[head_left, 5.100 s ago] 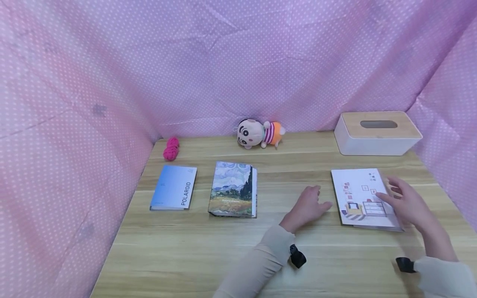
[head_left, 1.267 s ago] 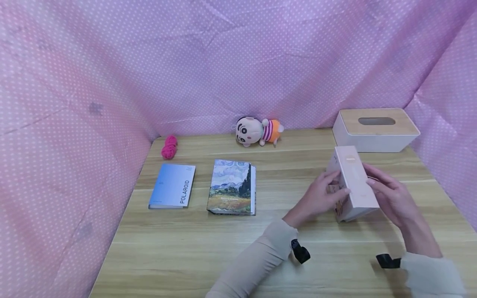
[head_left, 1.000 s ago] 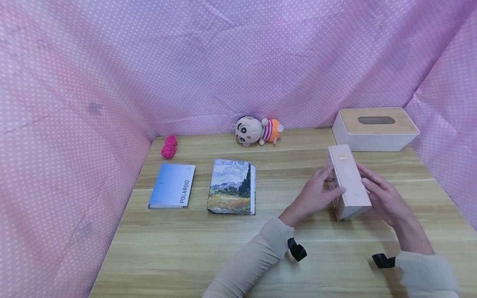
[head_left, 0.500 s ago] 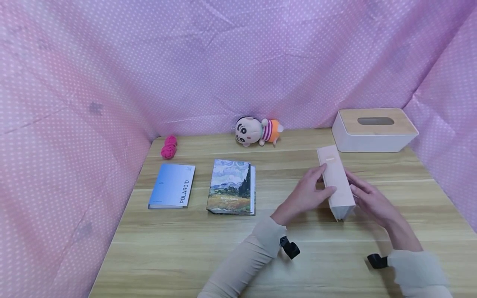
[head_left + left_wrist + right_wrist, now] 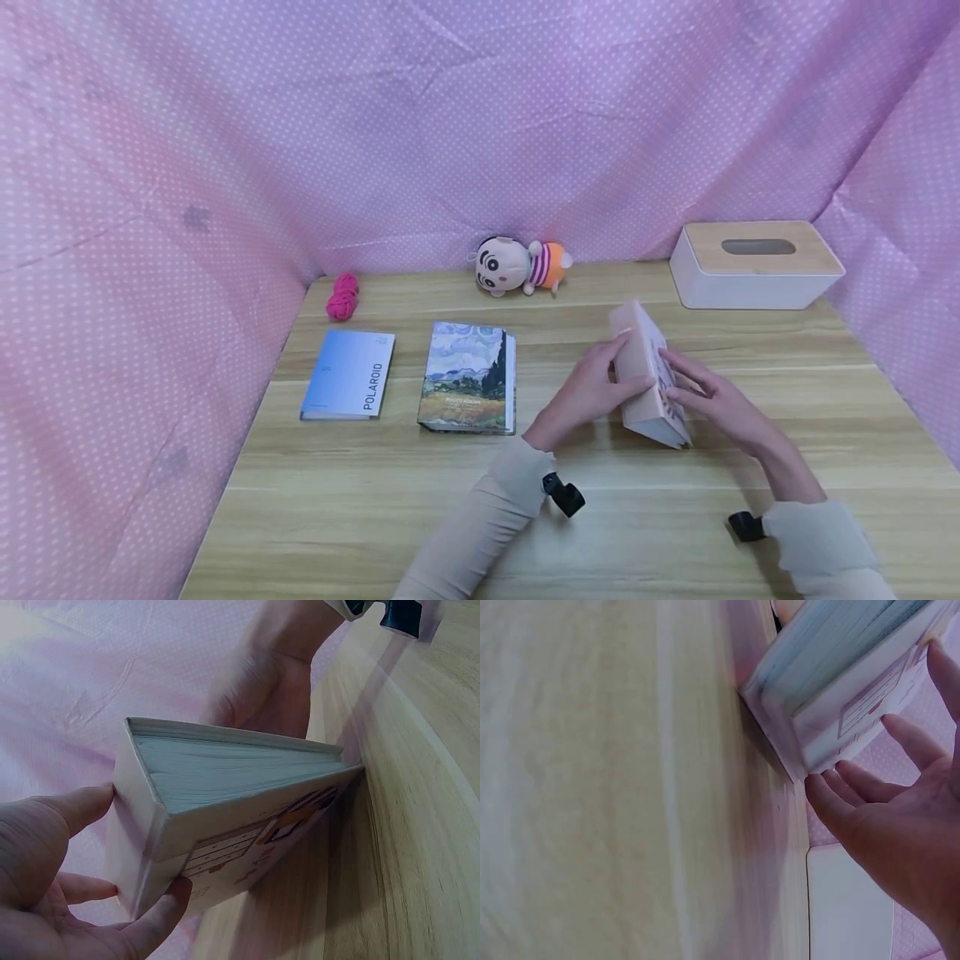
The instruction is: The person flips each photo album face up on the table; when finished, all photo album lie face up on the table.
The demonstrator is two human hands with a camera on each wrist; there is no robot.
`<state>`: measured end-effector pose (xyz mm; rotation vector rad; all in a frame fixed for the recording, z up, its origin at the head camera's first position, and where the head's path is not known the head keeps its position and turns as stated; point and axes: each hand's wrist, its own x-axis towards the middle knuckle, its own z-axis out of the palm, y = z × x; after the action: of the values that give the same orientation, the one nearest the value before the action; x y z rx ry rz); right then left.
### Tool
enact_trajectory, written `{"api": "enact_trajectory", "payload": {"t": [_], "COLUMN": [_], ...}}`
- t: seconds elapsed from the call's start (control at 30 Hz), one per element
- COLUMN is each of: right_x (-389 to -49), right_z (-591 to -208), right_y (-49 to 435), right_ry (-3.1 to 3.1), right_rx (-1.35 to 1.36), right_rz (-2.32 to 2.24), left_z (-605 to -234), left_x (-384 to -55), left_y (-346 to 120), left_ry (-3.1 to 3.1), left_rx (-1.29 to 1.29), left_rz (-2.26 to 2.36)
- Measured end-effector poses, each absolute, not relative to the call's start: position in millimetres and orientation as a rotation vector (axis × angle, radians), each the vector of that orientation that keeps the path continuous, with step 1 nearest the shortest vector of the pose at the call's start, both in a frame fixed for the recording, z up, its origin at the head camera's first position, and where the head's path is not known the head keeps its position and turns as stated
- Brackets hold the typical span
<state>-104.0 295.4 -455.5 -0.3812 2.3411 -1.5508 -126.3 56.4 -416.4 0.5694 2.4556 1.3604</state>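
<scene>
A thick photo album (image 5: 633,362) with a pale spine and an illustrated cover stands tilted on the table between both hands, its spine raised and turned leftward. The left hand (image 5: 585,392) grips it at the spine; in the left wrist view, fingers (image 5: 172,900) bend round from the spine onto a cover with a printed drawer chest. Across from it, the right hand (image 5: 723,408) touches the opposite cover. In the right wrist view that hand (image 5: 907,817) has its fingers spread, tips against the cover near the album's lower edge. Page ends (image 5: 240,772) show between the covers.
A landscape-painting photo album (image 5: 465,375) and a blue Polaroid album (image 5: 348,375) lie to the left on the wooden table (image 5: 337,508). Along the back are pink yarn (image 5: 342,298), a plush doll (image 5: 521,267) and a white tissue box (image 5: 757,287) with a wooden lid. Pink dotted cloth surrounds the table.
Earlier the album lay flat, illustration up; both hands have since raised it onto edge. Over the last second it moved left and its spine tipped leftward, exposing the printed cover on the right.
</scene>
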Motion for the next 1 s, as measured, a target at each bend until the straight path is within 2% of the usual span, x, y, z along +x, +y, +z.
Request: {"api": "enact_trajectory", "payload": {"t": [0.27, 0.53, 1.0], "right_x": [-105, -106, -104], "right_z": [-458, -457, -459], "right_y": [286, 277, 271], "right_ry": [2.388, 2.556, 2.591], "right_rx": [-0.313, -0.370, -0.367], "right_rz": [-1.460, -1.239, -1.132], "left_z": [-427, -439, -453], "left_x": [-130, -133, -131], "left_y": [39, 25, 18], "left_ry": [2.404, 2.295, 2.218], "left_rx": [0.482, 0.370, 0.252], "left_rz": [1.402, 1.440, 1.452]}}
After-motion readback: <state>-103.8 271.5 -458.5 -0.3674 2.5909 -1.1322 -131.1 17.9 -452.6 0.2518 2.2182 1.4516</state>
